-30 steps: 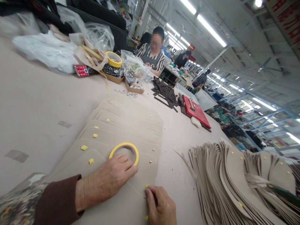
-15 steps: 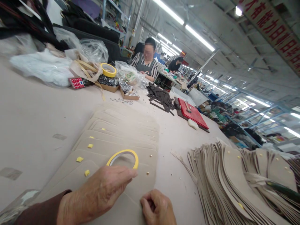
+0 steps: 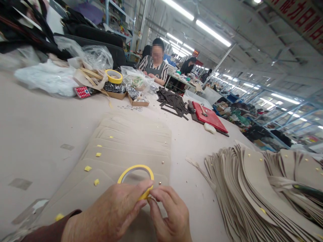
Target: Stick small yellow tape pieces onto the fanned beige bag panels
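The left hand (image 3: 111, 206) grips the yellow tape (image 3: 137, 166) over the tan pieces (image 3: 131, 144). The right hand (image 3: 171, 215) pinches the tape's edge. Yellow bits (image 3: 87, 168) dot the pieces.

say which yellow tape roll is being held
The nearer round yellow tape roll, held in the left hand, right hand at its edge; the other yellow roll lies farther back.

Left hand (image 3: 111, 208) holding tape roll (image 3: 137, 166), right hand (image 3: 171, 213) touching it

The hands (image 3: 113, 205) (image 3: 171, 210) hide part of the yellow tape roll (image 3: 137, 166).
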`<state>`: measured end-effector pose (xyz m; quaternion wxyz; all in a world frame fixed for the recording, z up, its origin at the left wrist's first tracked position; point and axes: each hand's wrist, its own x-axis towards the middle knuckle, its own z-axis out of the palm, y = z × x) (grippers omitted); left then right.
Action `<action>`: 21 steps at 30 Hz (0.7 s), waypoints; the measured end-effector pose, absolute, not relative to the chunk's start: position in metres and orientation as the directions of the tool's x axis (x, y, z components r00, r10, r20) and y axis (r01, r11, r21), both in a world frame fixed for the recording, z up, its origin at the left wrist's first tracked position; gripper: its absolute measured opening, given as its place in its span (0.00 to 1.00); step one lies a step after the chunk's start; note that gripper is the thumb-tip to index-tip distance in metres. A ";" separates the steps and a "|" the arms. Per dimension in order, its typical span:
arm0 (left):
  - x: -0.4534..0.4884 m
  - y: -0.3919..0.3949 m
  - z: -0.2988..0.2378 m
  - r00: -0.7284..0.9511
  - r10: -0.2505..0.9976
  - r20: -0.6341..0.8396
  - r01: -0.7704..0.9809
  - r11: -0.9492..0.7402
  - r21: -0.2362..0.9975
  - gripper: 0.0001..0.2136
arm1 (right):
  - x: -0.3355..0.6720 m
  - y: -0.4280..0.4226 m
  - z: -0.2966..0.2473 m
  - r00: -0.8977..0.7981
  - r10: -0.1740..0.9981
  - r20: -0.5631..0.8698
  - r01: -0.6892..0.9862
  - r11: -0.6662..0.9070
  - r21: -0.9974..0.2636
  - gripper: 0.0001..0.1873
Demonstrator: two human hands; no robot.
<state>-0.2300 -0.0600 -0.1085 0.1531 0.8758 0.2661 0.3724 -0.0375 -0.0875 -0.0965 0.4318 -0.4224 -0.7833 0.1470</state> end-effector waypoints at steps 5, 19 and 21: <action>-0.224 -0.060 -0.108 0.626 0.626 0.464 0.382 -0.766 0.517 0.12 | -0.040 -0.086 -0.091 -0.317 0.712 0.627 0.654 0.643 -0.399 0.13; -0.203 -0.045 -0.088 0.566 0.568 0.598 0.473 -0.818 0.329 0.10 | -0.017 -0.064 -0.100 0.244 0.945 -0.219 0.025 -0.232 -0.972 0.15; -0.206 -0.043 -0.099 0.587 0.588 0.556 0.537 -0.797 0.277 0.09 | -0.008 -0.063 -0.108 0.245 0.925 -0.291 0.052 -0.312 -0.949 0.19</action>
